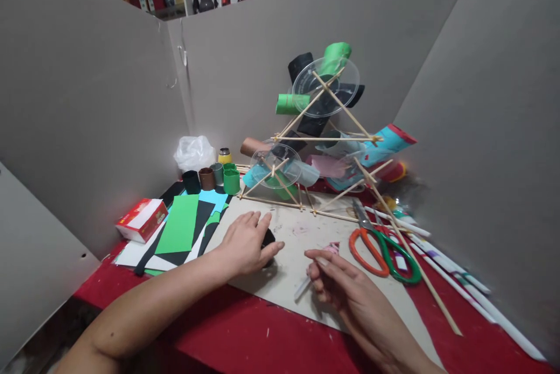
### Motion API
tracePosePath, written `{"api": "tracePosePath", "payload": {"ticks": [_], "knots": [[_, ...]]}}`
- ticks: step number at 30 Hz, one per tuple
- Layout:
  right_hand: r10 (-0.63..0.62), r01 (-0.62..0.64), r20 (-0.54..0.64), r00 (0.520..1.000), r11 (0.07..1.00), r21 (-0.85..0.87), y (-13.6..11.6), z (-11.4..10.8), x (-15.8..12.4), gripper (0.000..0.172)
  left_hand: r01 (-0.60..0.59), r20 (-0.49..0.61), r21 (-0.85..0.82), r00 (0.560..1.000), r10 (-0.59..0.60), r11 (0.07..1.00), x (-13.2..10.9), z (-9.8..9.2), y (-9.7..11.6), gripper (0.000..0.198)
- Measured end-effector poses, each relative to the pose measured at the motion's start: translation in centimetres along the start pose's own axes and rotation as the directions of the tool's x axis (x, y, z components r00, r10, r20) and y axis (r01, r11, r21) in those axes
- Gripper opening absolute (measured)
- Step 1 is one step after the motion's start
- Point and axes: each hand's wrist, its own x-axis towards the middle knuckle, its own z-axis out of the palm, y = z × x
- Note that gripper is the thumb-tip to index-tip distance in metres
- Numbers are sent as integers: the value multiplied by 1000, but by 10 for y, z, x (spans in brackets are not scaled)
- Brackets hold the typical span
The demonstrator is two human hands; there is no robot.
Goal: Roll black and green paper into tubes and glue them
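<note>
My left hand (248,243) lies on a beige cardboard sheet (301,231), its fingers curled over a small black roll (268,238). My right hand (336,280) hovers just to the right, fingers loosely bent around a thin white stick-like item with a pink tip (315,269). Behind both hands stands a wheel model (321,123) made of wooden skewers, clear plastic lids and green, black and brown paper rolls.
Scissors with orange and green handles (378,245) lie right of my hands. Green, black and blue paper sheets (184,225), a red box (142,219) and several small paper cylinders (212,177) are at the left. White sticks (455,280) lie at the right. Grey partition walls enclose the red table (245,333).
</note>
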Motion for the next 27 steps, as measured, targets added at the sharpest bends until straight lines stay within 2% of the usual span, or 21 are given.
{"api": "tracePosePath", "payload": {"ticks": [2, 5, 10, 13, 16, 18, 20, 22, 24, 27], "knots": [[-1, 1, -1, 1000, 1000, -5, -1, 0, -1, 39, 38, 18, -24, 999, -37, 999, 1, 11, 0, 61], [1, 0, 21, 1000, 1000, -19, -1, 1, -2, 37, 21, -18, -112, 1000, -23, 994, 0, 19, -5, 59], [-47, 51, 48, 998, 995, -85, 2, 0, -1, 34, -68, -88, -299, 995, 44, 952, 0, 24, -16, 73], [-134, 142, 51, 990, 971, -194, 2, -1, 0, 35, -131, -99, -407, 990, 98, 904, -4, 21, -13, 80], [-249, 257, 65, 966, 914, -315, 2, -2, -1, 35, -115, -23, -537, 992, 122, 835, -11, 7, -2, 86], [-291, 306, 96, 952, 884, -354, 1, -2, -3, 34, -30, 114, -647, 984, 135, 762, -17, -5, 3, 92], [-278, 321, 168, 946, 881, -348, -1, -2, -5, 33, 60, 267, -749, 939, 218, 660, -20, -16, 4, 98], [-213, 292, 251, 944, 897, -333, -2, -3, -8, 34, 124, 348, -832, 875, 336, 540, -22, -22, 2, 101], [-125, 239, 321, 939, 907, -346, -3, -3, -10, 36, 178, 373, -886, 824, 427, 429, -22, -21, 0, 102], [-21, 187, 385, 923, 898, -399, -3, -3, -12, 40, 283, 399, -911, 785, 474, 300, -22, -11, -1, 101]]}}
